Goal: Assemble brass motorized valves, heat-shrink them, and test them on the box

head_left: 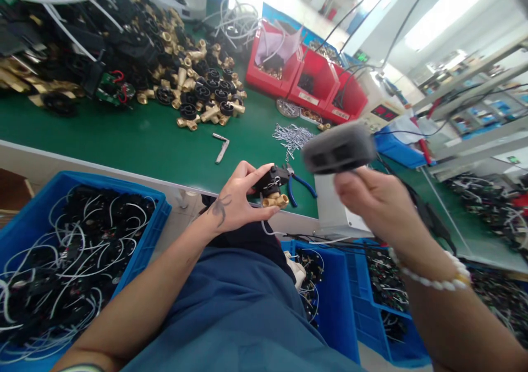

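Observation:
My left hand (243, 196) is closed around a brass valve (275, 200) with a black plastic housing on top and a thin wire clip across its front. The valve sits at the near edge of the green bench. Raised to the right, my right hand (371, 201) grips a grey mallet-like tool (339, 148) with a blocky head; motion blurs it, so its exact kind is unclear. Blue-handled pliers (300, 185) lie just right of the valve. Beyond them is a pile of wire clips (292, 137). A small metal L-shaped tool (223, 148) rests to the left.
Many brass valves with black caps (206, 92) are heaped at the back left. Red bins (305, 89) stand behind the clips. A blue crate (163, 207) of wired black parts is at lower left; another blue crate (338, 289) sits below the bench.

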A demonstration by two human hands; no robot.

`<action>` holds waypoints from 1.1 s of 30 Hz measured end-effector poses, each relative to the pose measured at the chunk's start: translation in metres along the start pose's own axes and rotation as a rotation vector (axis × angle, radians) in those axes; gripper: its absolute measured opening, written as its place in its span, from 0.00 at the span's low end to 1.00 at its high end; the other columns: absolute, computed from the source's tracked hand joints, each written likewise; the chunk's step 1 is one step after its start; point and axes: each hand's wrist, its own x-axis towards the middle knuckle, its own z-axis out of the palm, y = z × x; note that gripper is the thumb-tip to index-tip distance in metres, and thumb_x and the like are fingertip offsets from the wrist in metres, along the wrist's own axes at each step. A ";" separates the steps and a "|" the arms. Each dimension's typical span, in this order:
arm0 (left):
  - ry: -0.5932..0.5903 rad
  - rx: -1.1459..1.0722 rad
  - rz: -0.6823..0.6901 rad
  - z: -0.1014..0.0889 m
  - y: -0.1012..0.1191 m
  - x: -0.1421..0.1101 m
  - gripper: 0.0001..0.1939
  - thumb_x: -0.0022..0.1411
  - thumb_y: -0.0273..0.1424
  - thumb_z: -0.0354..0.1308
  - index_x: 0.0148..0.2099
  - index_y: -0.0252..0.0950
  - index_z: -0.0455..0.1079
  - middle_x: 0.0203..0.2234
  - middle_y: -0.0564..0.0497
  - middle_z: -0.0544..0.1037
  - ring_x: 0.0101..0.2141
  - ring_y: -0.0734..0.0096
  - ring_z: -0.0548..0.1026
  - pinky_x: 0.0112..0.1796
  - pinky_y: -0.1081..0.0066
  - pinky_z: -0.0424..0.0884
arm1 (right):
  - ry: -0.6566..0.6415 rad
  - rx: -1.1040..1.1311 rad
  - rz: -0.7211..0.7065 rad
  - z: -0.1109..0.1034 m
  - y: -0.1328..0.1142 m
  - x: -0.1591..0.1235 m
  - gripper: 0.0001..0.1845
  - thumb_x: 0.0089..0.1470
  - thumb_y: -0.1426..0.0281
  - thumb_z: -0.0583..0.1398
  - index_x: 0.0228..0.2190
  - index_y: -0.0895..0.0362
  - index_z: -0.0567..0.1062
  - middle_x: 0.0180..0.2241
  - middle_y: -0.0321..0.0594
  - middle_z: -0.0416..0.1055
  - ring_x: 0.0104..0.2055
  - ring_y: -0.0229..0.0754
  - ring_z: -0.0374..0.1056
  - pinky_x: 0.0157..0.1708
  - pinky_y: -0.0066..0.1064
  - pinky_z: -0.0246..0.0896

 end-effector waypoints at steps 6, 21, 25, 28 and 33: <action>0.002 0.016 0.025 0.001 0.001 0.000 0.41 0.52 0.36 0.72 0.67 0.41 0.67 0.43 0.49 0.66 0.45 0.64 0.71 0.41 0.64 0.81 | 0.007 0.056 -0.021 0.004 0.000 -0.002 0.30 0.59 0.44 0.62 0.20 0.55 0.67 0.13 0.30 0.56 0.14 0.31 0.48 0.16 0.29 0.39; -0.001 0.086 0.073 0.002 0.006 -0.002 0.40 0.54 0.36 0.71 0.67 0.38 0.66 0.43 0.48 0.66 0.44 0.65 0.71 0.40 0.65 0.81 | -0.072 0.094 0.107 0.000 -0.001 -0.001 0.32 0.56 0.41 0.62 0.20 0.55 0.65 0.15 0.30 0.55 0.16 0.30 0.48 0.15 0.28 0.38; 0.000 0.119 0.088 0.003 0.003 -0.002 0.40 0.54 0.36 0.71 0.68 0.37 0.65 0.43 0.48 0.66 0.43 0.65 0.70 0.41 0.63 0.81 | 0.133 0.210 0.087 0.003 0.005 -0.007 0.31 0.60 0.41 0.59 0.22 0.54 0.64 0.15 0.29 0.55 0.15 0.31 0.48 0.15 0.28 0.39; 0.013 0.109 0.080 0.003 0.003 -0.001 0.40 0.54 0.36 0.71 0.67 0.36 0.65 0.42 0.49 0.66 0.43 0.65 0.71 0.40 0.64 0.81 | -0.194 -0.008 0.105 0.012 0.008 -0.011 0.29 0.58 0.46 0.62 0.20 0.55 0.65 0.15 0.31 0.57 0.18 0.32 0.50 0.18 0.28 0.43; -0.001 0.191 0.084 0.005 0.008 -0.002 0.39 0.54 0.35 0.71 0.67 0.38 0.65 0.44 0.48 0.66 0.46 0.62 0.71 0.47 0.58 0.79 | 0.029 -0.004 0.109 0.017 0.004 -0.005 0.17 0.57 0.55 0.64 0.28 0.56 0.74 0.19 0.31 0.61 0.21 0.34 0.54 0.23 0.29 0.51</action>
